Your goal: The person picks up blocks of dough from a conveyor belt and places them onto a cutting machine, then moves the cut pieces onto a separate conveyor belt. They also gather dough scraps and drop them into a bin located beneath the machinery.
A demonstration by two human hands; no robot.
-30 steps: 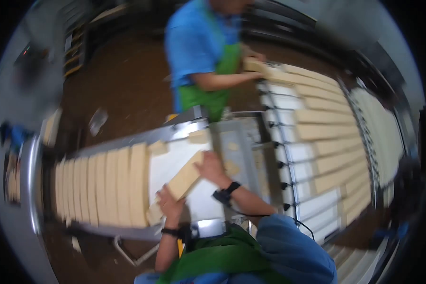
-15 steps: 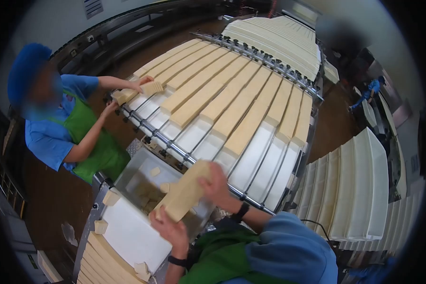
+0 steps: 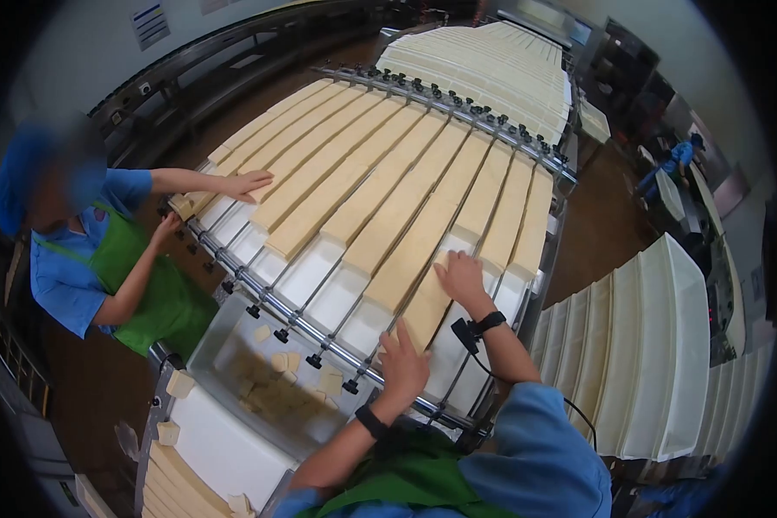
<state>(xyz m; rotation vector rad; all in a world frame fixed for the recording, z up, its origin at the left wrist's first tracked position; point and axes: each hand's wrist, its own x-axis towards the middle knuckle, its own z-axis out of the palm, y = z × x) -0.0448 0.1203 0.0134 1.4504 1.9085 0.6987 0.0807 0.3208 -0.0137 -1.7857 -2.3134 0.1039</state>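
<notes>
A short block of pale-yellow stacked dough sheets (image 3: 426, 312) lies in one lane of the white conveyor, close to its near edge. My left hand (image 3: 403, 367) touches the near left end of this block, fingers stretched along it. At the block's far right side, my right hand (image 3: 463, 281) grips with curled fingers. The block sits between both hands, beside longer rows of the same dough sheets (image 3: 406, 263). Part of the block's sides is hidden by my fingers.
Metal guide rods and a rail (image 3: 276, 304) with black knobs cross the near conveyor edge. Below stands a grey bin (image 3: 200, 345) with dough scraps. A co-worker in a green apron (image 3: 160, 298) reaches onto the rows at left. White trays (image 3: 639, 345) stand stacked at right.
Both my hands have carried the dough block from above the bin up and right onto the conveyor lane. The co-worker's far hand now lies flatter on the rows.
</notes>
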